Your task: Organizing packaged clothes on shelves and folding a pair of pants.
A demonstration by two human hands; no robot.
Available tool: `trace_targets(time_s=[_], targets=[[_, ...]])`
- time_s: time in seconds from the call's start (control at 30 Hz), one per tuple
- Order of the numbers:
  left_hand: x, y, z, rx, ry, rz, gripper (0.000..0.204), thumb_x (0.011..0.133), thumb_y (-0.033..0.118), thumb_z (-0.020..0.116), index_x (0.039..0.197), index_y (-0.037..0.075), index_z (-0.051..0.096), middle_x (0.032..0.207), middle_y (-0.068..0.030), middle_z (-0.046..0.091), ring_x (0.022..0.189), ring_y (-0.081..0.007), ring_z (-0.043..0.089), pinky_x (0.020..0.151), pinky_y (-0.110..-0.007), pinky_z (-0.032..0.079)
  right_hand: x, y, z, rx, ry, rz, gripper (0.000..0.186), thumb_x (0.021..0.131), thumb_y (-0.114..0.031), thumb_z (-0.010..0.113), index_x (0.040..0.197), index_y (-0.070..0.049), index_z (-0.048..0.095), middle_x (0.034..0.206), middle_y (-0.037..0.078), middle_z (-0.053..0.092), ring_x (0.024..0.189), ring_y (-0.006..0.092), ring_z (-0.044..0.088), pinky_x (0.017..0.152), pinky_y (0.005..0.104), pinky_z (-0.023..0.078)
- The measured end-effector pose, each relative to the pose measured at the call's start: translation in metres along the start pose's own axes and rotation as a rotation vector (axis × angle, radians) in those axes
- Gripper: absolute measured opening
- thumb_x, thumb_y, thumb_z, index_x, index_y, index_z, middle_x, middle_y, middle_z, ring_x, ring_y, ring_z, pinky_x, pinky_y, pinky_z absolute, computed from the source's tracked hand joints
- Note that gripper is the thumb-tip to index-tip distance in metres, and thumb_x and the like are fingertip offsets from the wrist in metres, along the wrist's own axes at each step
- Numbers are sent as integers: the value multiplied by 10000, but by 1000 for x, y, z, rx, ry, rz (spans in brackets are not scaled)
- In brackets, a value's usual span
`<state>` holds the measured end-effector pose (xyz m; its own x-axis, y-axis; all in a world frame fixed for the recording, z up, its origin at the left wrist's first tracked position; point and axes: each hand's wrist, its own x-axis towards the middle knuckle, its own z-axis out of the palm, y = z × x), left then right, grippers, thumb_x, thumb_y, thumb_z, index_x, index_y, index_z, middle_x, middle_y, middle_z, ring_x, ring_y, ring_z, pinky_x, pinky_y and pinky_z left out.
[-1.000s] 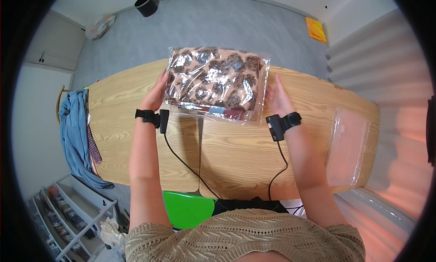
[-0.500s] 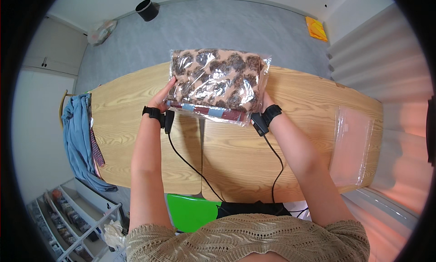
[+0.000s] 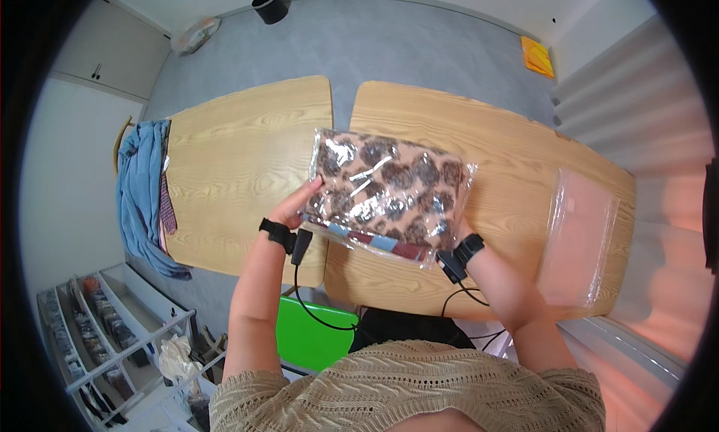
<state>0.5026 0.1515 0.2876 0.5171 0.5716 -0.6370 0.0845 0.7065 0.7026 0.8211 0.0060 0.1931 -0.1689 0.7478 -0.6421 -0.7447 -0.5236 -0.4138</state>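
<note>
A glossy, clear-plastic-wrapped, brown-blotched pink cloth bundle [image 3: 389,191] has come closer; left fingers [image 3: 311,188] clasp it, closure unclear on the right hand [image 3: 464,230].

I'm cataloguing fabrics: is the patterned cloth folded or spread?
Folded: the cloth forms a compact rectangle inside a clear bag.
</note>
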Motion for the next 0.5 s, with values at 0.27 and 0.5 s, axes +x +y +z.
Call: trace_targets(time_s=[0.27,0.5], targets=[[-95,-196,147,-20,-77,20,720,852,451,593,1384,63,303,1331,-84,452,1204,-193,453,982,-338,400,-191,95,-146,41,23,95,672,873,-624,373,1246,-78,492,1212,103,554,1046,285,550,905,445,453],[-109,-198,143,17,59,113,800,810,467,637,1392,47,285,1346,-111,424,1245,-214,395,999,-350,349,-192,105,-156,101,-89,76,654,881,-609,372,1239,-77,498,1201,101,564,1040,285,560,906,444,459]])
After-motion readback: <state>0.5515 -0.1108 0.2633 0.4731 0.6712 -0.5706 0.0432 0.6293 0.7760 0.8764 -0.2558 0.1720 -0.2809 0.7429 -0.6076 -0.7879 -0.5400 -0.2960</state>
